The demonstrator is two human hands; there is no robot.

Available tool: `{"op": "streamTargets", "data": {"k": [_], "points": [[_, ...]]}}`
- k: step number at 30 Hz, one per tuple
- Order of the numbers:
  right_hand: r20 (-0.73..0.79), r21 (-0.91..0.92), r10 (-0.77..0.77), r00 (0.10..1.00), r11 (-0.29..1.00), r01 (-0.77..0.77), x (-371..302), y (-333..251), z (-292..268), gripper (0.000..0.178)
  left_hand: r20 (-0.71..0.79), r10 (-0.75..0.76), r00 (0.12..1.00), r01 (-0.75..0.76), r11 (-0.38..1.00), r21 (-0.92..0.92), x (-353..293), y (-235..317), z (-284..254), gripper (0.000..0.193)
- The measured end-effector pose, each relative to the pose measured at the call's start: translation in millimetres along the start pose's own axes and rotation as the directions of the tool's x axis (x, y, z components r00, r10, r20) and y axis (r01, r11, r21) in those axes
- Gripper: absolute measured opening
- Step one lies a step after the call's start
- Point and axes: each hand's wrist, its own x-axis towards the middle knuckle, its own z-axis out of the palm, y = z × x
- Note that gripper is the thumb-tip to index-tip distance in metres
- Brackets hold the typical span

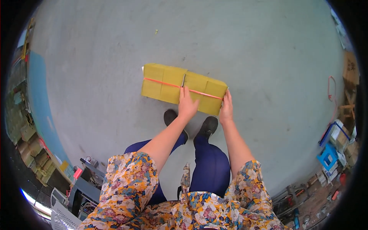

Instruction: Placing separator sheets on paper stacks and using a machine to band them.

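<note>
A: Where does the yellow bundle lie?

B: On the grey floor, just beyond the person's dark shoes. Long axis left to right, slanted: left end farther from the body, right end nearer.

A: Left end first.

B: No hand there. White bit poking out at the corner. Small yellow scrap on the floor, beyond the bundle's left part, well apart. Orange-pink strap runs from this end along the long axis to the right one.

A: Middle?

B: Left hand, come over the bundle's near side from the body, fingers up at the strap. Slim grey thing at the fingertips, pointing away from the body, crosswise to the strap. Possibly a blade; too small to be sure.

A: Grip there?

B: Cannot tell whether it is clamped on the slim thing. Thumb side blurred.

A: Right end?

B: Right hand, fingers extended along the bundle's end face, seemingly touching. Grip apart, closed on nothing.

A: Which hand is nearer the strap's middle?

B: Left, plainly; it lies right at those fingertips. Right hand is at the bundle's end. Key relation: strap along the bundle, slim thing across it.
</note>
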Motion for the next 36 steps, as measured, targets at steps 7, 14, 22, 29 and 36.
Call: {"op": "streamTargets", "data": {"k": [7, 14, 22, 29, 36], "points": [[-0.071, -0.301, 0.234, 0.97, 0.922, -0.245, -70.5, -28.4, -17.8, 0.058, 0.079, -0.183, 0.98, 0.196, 0.958, -0.212, -66.8, -44.2, -106.8, 0.068], [0.287, -0.534, 0.198, 0.937, 0.845, -0.015, -214.2, -114.2, 28.1, 0.037, 0.035, -0.569, 0.822, 0.422, 0.567, -0.708, -266.1, -104.6, -277.4, 0.039], [0.6, -0.8, 0.661, 0.451, 0.507, 0.321, -423.3, -129.0, 62.6, 0.03, 0.123, -0.878, 0.462, 0.207, -0.028, -0.978, -566.7, -109.2, -221.2, 0.02], [0.196, -0.867, 0.98, 0.043, 0.153, 0.475, -505.1, -123.3, 97.0, 0.033, -0.161, -0.83, 0.534, -0.354, -0.047, -0.934, -652.0, 10.1, -151.7, 0.027], [-0.052, -0.653, 0.998, 0.041, -0.065, 0.755, -639.0, -40.1, 85.1, 0.036, 0.079, -0.963, 0.258, -0.594, -0.223, -0.773, -784.9, 35.7, -59.9, 0.027]]}}
